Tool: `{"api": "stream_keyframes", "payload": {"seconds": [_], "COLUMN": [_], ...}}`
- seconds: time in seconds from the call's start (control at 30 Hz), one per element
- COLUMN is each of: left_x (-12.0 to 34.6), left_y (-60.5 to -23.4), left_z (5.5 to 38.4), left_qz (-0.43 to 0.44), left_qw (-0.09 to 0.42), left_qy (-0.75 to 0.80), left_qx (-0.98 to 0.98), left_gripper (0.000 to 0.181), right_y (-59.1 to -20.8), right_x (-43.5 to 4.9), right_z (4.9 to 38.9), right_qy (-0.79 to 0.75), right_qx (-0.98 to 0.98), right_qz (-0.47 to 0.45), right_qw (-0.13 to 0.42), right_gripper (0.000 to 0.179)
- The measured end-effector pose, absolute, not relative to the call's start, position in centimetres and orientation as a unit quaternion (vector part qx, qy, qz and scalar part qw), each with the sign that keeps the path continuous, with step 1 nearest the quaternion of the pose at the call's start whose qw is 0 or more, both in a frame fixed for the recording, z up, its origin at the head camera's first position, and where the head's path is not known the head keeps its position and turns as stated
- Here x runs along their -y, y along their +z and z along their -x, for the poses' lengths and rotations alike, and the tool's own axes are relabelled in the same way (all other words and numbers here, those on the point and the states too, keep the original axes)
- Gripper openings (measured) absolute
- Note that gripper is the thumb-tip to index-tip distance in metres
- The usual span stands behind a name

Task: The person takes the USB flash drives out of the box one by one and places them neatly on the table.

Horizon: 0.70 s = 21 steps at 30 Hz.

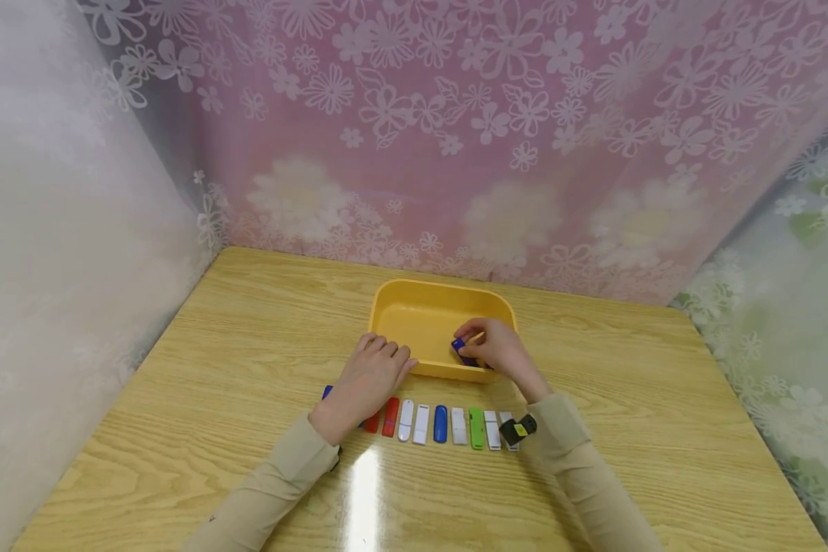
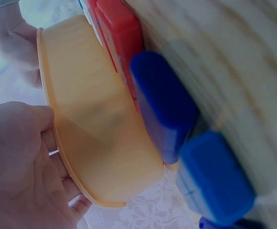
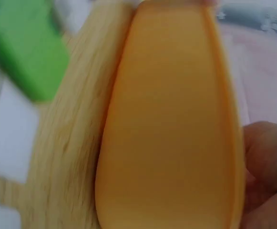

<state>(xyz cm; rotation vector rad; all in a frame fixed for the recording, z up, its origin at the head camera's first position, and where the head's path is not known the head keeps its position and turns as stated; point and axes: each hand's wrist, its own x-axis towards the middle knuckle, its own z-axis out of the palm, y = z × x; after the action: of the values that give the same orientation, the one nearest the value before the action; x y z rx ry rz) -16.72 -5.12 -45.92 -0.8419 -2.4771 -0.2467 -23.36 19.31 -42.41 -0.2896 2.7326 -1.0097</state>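
Note:
My right hand (image 1: 500, 349) is inside the near right corner of a yellow plastic bin (image 1: 444, 285), pinching a dark blue USB stick (image 1: 458, 345) between thumb and fingers. Another dark piece lies partly hidden under that hand. The left hand (image 1: 376, 372) grips the bin's near rim on the left; in the left wrist view its thumb is at the rim and the fingers (image 2: 57, 164) reach behind it. Seen from the right wrist, the bin's outer wall (image 3: 167, 119) covers most of the right hand, and the USB stick is hidden.
In front of the bin, USB sticks lie in a row: a red one (image 1: 390, 417), a blue one (image 1: 440, 424), a green one (image 1: 476, 428) and several white ones (image 1: 421, 424). My left forearm covers the row's left end. A floral curtain (image 1: 414, 153) hangs behind the wooden table (image 1: 248, 322).

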Motion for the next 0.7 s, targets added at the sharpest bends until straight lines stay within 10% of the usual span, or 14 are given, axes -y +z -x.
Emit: {"api": "stream_keyframes", "payload": {"seconds": [0.4, 0.7], "left_x": [5.1, 5.1], "left_y": [-45.9, -45.9], "left_z": [16.7, 16.7], "left_qz": [0.308, 0.308], "left_qw": [0.245, 0.247], "left_qy": [-0.089, -0.092], "left_qx": [0.915, 0.914], "left_gripper": [0.027, 0.028], "right_y": [-40.4, -38.9], "right_x": [-20.3, -21.8], "right_z": [21.2, 18.4], "right_qy": [-0.479, -0.6], "right_qx": [-0.872, -0.794], "right_qz": [0.099, 0.094], "right_qw": [0.009, 0.033], "right_gripper": [0.033, 0.039]}}
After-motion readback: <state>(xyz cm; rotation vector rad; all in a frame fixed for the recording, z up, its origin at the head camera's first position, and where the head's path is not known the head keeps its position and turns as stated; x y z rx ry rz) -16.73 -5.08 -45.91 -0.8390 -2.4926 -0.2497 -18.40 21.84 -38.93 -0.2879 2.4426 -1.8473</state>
